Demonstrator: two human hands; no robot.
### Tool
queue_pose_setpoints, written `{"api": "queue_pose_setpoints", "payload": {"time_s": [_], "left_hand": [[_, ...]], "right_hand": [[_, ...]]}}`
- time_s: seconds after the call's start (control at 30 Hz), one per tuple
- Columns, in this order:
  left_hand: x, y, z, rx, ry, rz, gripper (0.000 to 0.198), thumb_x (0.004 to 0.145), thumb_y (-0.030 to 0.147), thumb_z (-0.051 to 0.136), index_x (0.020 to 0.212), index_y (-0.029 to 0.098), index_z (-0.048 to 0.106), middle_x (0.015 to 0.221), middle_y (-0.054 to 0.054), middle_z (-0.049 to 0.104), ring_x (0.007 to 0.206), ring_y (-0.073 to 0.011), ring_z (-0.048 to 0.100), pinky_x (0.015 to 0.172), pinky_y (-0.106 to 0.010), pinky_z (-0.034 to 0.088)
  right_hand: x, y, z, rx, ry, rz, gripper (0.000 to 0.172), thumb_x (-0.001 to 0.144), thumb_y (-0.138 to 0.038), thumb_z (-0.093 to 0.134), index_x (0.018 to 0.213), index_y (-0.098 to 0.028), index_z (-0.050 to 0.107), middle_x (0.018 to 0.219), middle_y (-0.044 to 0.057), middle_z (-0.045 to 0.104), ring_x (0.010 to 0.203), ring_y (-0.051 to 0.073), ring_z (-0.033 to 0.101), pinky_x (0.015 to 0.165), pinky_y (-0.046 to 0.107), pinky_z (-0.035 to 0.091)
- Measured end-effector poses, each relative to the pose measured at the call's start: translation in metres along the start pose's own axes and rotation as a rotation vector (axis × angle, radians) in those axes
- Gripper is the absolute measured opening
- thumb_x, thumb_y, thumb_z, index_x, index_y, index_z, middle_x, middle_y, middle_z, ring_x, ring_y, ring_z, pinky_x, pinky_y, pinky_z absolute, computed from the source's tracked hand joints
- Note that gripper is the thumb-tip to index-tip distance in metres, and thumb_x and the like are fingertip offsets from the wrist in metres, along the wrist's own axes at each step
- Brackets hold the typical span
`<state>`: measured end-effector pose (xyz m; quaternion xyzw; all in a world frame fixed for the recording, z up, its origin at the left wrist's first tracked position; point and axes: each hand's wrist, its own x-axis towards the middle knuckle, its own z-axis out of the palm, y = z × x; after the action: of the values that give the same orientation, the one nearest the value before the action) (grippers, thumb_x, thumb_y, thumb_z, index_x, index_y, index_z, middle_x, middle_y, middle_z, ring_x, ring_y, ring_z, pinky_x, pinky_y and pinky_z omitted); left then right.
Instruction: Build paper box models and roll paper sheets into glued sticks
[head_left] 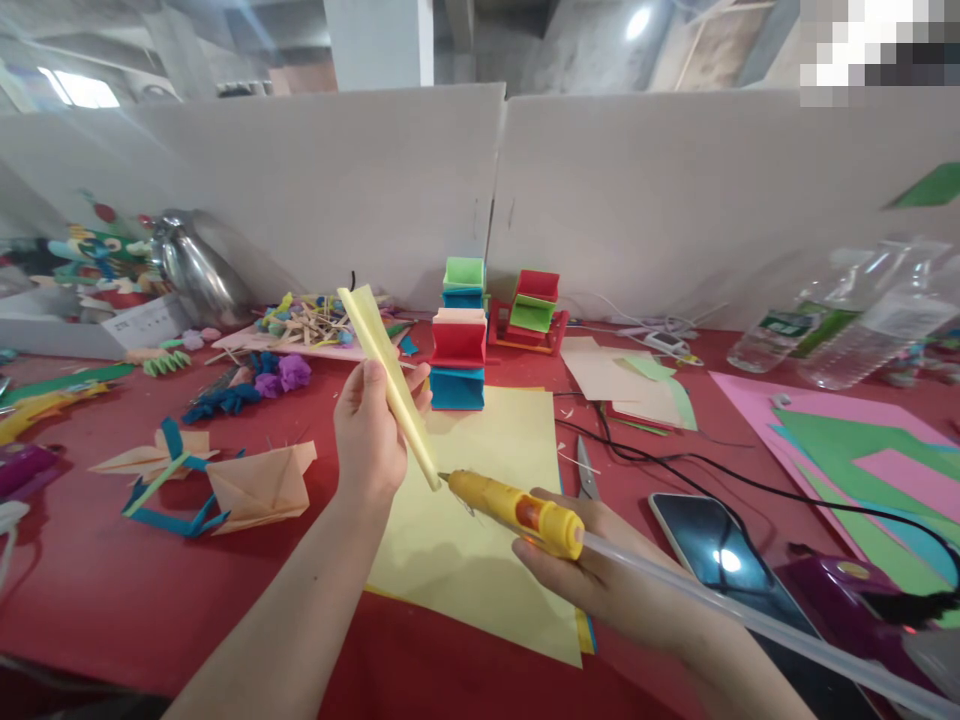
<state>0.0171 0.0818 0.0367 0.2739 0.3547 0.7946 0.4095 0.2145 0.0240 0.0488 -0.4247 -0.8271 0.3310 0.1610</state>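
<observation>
My left hand grips a rolled strip of pale yellow paper, held tilted above the table, its lower end pointing toward me. In my right hand is a yellow hot glue gun, with a clear glue stick running out of its back. The gun's dark nozzle is at the lower end of the roll; whether it touches cannot be made out. Beneath both hands lie yellow paper sheets. Just beyond stands a stack of folded paper boxes in red, blue and green.
Scissors, a phone and black cables lie to the right, near coloured paper and plastic bottles. At left are folded paper pieces and a steel jug. A white partition closes off the back.
</observation>
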Motion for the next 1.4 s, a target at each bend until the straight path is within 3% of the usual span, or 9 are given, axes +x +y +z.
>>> {"api": "queue_pose_setpoints", "payload": {"time_s": [0.3, 0.43, 0.53, 0.63, 0.8, 0.93, 1.13, 1.27, 1.4], "left_hand": [[0.005, 0.006, -0.004, -0.003, 0.023, 0.005, 0.019, 0.082, 0.041, 0.051, 0.09, 0.025, 0.06, 0.09, -0.001, 0.069, 0.086, -0.0159, 0.066, 0.069, -0.024, 0.052], [0.007, 0.004, -0.005, -0.012, 0.009, -0.035, 0.022, 0.082, 0.041, 0.052, 0.091, 0.024, 0.061, 0.081, -0.002, 0.07, 0.082, -0.0161, 0.067, 0.067, -0.024, 0.052], [0.004, -0.001, -0.004, -0.041, -0.033, -0.115, 0.022, 0.08, 0.039, 0.054, 0.092, 0.022, 0.062, 0.095, -0.004, 0.069, 0.082, -0.0166, 0.067, 0.064, -0.024, 0.052], [-0.002, -0.005, 0.0, -0.05, -0.113, -0.191, 0.023, 0.079, 0.036, 0.056, 0.095, 0.02, 0.06, 0.101, -0.006, 0.067, 0.077, -0.0157, 0.067, 0.061, -0.023, 0.052], [-0.016, -0.011, 0.007, -0.029, -0.197, -0.293, 0.023, 0.078, 0.034, 0.058, 0.094, 0.017, 0.059, 0.081, -0.005, 0.07, 0.062, -0.0141, 0.067, 0.057, -0.025, 0.052], [-0.025, -0.016, 0.01, -0.049, -0.237, -0.3, 0.029, 0.074, 0.036, 0.063, 0.093, 0.015, 0.058, 0.074, -0.004, 0.068, 0.053, -0.0123, 0.063, 0.056, -0.027, 0.052], [-0.033, -0.021, 0.015, -0.081, -0.173, -0.356, 0.021, 0.075, 0.035, 0.062, 0.081, 0.015, 0.059, 0.073, -0.002, 0.067, 0.057, -0.0109, 0.064, 0.064, -0.027, 0.054], [-0.034, -0.022, 0.016, -0.111, -0.045, -0.356, 0.012, 0.082, 0.029, 0.055, 0.086, 0.018, 0.057, 0.079, -0.004, 0.068, 0.069, -0.0146, 0.068, 0.071, -0.031, 0.055], [-0.033, -0.023, 0.015, -0.155, 0.011, -0.314, 0.01, 0.086, 0.026, 0.05, 0.085, 0.018, 0.056, 0.08, -0.003, 0.068, 0.077, -0.0146, 0.068, 0.079, -0.031, 0.053]], "right_hand": [[-0.003, 0.011, -0.003, -0.014, 0.077, 0.013, 0.023, 0.083, -0.039, 0.045, 0.069, -0.022, 0.051, 0.059, -0.003, 0.047, 0.049, 0.01, 0.044, 0.045, 0.022, 0.033], [-0.001, 0.026, -0.018, -0.222, 0.339, 0.175, 0.024, 0.084, -0.042, 0.041, 0.078, -0.021, 0.053, 0.064, 0.0, 0.054, 0.055, 0.014, 0.051, 0.047, 0.024, 0.035], [0.001, 0.041, -0.03, -0.534, 0.532, 0.395, 0.027, 0.081, -0.039, 0.045, 0.099, -0.02, 0.052, 0.095, 0.007, 0.061, 0.068, 0.02, 0.059, 0.05, 0.027, 0.034], [0.002, 0.059, -0.038, -0.694, 0.514, 0.597, 0.041, 0.078, -0.038, 0.047, 0.115, -0.019, 0.048, 0.117, 0.011, 0.052, 0.076, 0.024, 0.062, 0.051, 0.029, 0.035], [-0.003, 0.083, -0.042, -0.672, 0.384, 0.747, 0.044, 0.074, -0.037, 0.052, 0.114, -0.019, 0.051, 0.113, 0.013, 0.052, 0.087, 0.029, 0.061, 0.058, 0.033, 0.041], [-0.003, 0.077, -0.043, -0.653, 0.474, 0.576, 0.035, 0.071, -0.024, 0.057, 0.105, -0.016, 0.057, 0.109, 0.013, 0.056, 0.1, 0.03, 0.054, 0.076, 0.039, 0.042], [0.026, 0.014, -0.015, 0.039, 0.446, 0.013, 0.024, 0.08, -0.035, 0.053, 0.094, -0.017, 0.058, 0.088, 0.004, 0.062, 0.075, 0.015, 0.057, 0.07, 0.029, 0.045], [0.04, -0.003, 0.016, 0.179, 0.292, -0.002, 0.033, 0.073, -0.038, 0.062, 0.097, -0.016, 0.055, 0.085, 0.004, 0.063, 0.073, 0.015, 0.057, 0.065, 0.027, 0.046], [0.04, 0.001, 0.039, 0.033, 0.491, 0.037, 0.038, 0.073, -0.035, 0.063, 0.103, -0.017, 0.049, 0.091, 0.006, 0.061, 0.075, 0.017, 0.057, 0.065, 0.031, 0.047]]}}
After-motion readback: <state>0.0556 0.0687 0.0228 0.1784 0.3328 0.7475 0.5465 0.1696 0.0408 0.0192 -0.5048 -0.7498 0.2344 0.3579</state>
